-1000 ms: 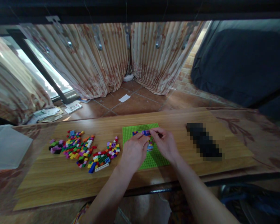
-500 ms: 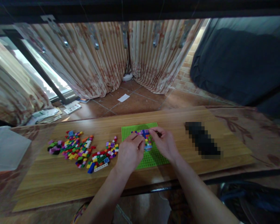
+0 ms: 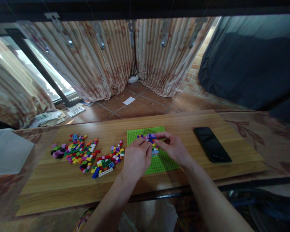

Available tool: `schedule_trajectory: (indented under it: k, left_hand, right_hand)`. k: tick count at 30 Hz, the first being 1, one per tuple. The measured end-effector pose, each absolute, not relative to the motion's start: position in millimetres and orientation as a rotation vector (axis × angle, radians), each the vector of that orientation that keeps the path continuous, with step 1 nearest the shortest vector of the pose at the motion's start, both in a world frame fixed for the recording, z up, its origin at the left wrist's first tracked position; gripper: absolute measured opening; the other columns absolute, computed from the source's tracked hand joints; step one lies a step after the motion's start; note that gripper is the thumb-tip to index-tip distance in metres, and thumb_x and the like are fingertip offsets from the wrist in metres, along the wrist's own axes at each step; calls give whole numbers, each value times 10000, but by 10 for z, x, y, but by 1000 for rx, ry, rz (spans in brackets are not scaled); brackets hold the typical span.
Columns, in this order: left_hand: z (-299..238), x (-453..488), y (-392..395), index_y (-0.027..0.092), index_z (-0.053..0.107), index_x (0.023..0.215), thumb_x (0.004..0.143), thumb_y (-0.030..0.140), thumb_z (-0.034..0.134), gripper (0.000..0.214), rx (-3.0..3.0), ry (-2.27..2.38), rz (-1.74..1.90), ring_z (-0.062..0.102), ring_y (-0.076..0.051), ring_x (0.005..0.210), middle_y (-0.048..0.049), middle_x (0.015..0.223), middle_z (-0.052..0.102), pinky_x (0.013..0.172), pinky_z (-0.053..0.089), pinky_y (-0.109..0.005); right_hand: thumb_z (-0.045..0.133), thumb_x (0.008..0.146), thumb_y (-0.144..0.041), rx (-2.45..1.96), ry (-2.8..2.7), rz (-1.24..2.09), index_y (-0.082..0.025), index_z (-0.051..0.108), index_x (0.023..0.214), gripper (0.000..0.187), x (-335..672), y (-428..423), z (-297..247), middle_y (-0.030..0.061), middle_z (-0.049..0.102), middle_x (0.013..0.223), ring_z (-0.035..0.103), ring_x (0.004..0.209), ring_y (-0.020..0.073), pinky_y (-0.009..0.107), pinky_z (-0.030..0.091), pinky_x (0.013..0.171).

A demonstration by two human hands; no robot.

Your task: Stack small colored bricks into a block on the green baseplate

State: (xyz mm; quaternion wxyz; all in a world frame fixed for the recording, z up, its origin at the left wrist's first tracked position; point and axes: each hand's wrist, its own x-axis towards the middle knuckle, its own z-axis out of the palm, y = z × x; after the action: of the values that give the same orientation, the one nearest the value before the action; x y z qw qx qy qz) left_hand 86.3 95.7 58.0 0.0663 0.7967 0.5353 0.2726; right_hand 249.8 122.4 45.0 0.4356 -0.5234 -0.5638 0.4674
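A green studded baseplate [image 3: 168,164] lies on the wooden board. On it stands a patch of joined toy bricks [image 3: 150,136] in purple, blue, orange and other colours, partly covered by my hands. My left hand [image 3: 137,157] is over the patch's left side, its fingers curled together; what they pinch, if anything, is hidden. From the right, my right hand [image 3: 174,149] meets the patch with bent fingers, thumb and forefinger at its right edge. Left of the baseplate, loose toy bricks [image 3: 81,149] of many colours lie in a spread heap.
A black phone [image 3: 212,145] lies right of the baseplate on the wooden board [image 3: 62,190]. At the far left is a translucent plastic box [image 3: 11,151]. Beyond the board are papers [image 3: 48,118] on the tiled floor and striped curtains [image 3: 99,64].
The view has shifted slightly. My right thumb and forefinger have moved a little against the right edge of the joined bricks. The left hand keeps nearly the same pose.
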Motion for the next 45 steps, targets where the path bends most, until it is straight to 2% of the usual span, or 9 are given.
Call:
schedule_trajectory:
  k: [6,13,17,21,28,34,39,45]
  left_hand:
    - [573,851,969,200,707,822,911,199,519,208,2414,1594,813,616,-159,785,-39,838,654,723,480,-282]
    - [563,840,991,200,719,813,897,179,534,205,2308,1504,893,616,-148,783,-36,841,659,724,478,-268]
    - [569,838,1005,192,712,809,886,167,539,190,2194,1471,927,600,-140,750,-33,820,646,671,458,-251]
    - [591,846,1005,187,697,787,884,169,540,185,2180,1474,910,584,-140,724,-30,793,631,643,436,-252]
    - [602,877,966,184,680,806,888,163,537,166,2230,1552,876,591,-152,749,-36,824,640,696,445,-276]
    - [582,884,965,183,679,846,882,173,569,116,2243,1563,871,603,-164,785,-36,864,657,716,458,-291]
    - [525,901,973,208,685,912,912,195,545,141,2341,1528,886,614,-174,866,-39,928,663,797,468,-315]
    - [539,908,972,195,656,885,904,183,548,111,2401,1579,787,615,-187,845,-45,944,661,784,471,-335]
  right_hand:
    - [688,734,-292,-1363,-1495,1078,-184,716,994,283,2486,1205,423,61,744,918,663,746,158,270,519,640]
    - [680,748,-286,-1400,-1479,1098,-188,704,1028,297,2464,1176,423,61,746,915,676,730,167,268,537,590]
    - [679,753,-276,-1372,-1470,1087,-183,700,1019,282,2453,1177,423,67,750,930,692,816,186,298,560,673]
    - [676,768,-292,-1357,-1481,1097,-182,694,1027,281,2458,1179,419,72,749,949,690,809,183,325,561,724]
    - [642,794,-292,-1354,-1521,1114,-174,688,1057,292,2484,1180,419,76,740,956,683,823,184,298,553,686]
    - [623,802,-253,-1327,-1545,1107,-171,677,1055,272,2479,1179,421,73,740,981,684,857,177,304,550,755]
    - [594,834,-307,-1342,-1534,1129,-181,675,1053,265,2483,1186,391,72,734,987,682,819,178,306,557,713]
    - [550,863,-348,-1380,-1522,1108,-181,679,1073,299,2492,1200,360,82,733,1026,686,798,182,318,561,702]
